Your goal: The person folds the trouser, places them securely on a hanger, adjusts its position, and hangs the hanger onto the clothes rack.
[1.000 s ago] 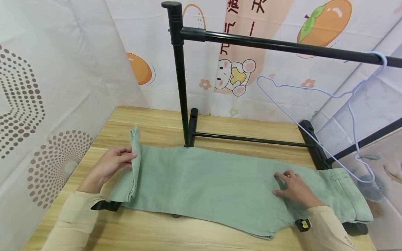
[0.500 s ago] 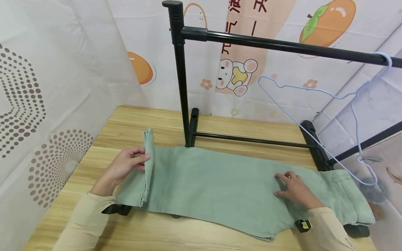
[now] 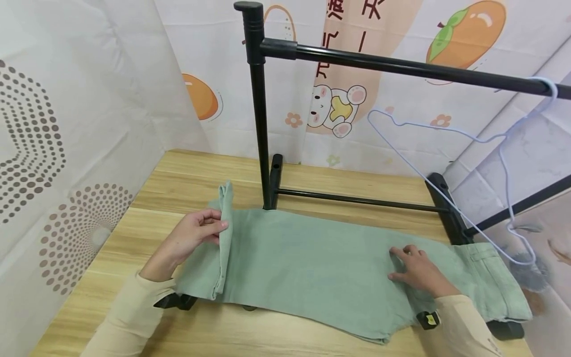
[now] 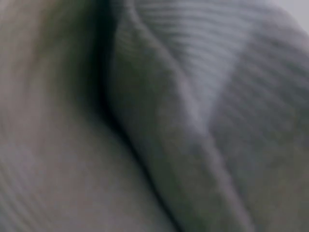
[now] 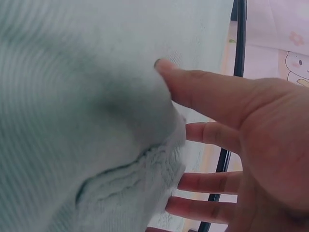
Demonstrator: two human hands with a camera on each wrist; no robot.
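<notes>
Sage-green trousers [image 3: 312, 267] lie lengthwise across the table, waistband at the right. Their leg end at the left is turned over in a narrow upright fold [image 3: 226, 243]. My left hand [image 3: 196, 238] pinches that fold between thumb and fingers, lifting its edge. My right hand [image 3: 417, 270] rests on the trousers near the seat, fingers spread and loosely bent. In the right wrist view, the thumb [image 5: 203, 92] and fingers touch the cloth [image 5: 72, 121] without gripping it. Close, blurred fabric [image 4: 193, 145] fills the left wrist view.
A black clothes rack [image 3: 258, 109] stands on the wooden table [image 3: 178, 173], its post rising behind the trousers and its feet partly under them. From its rail [image 3: 383, 64] hangs a pale blue hanger [image 3: 446, 130] at the right. Printed curtains [image 3: 285, 139] enclose the back and sides.
My left hand has moved right, carrying the folded leg end with it, so the trousers' left part is shorter. My right hand stays in place.
</notes>
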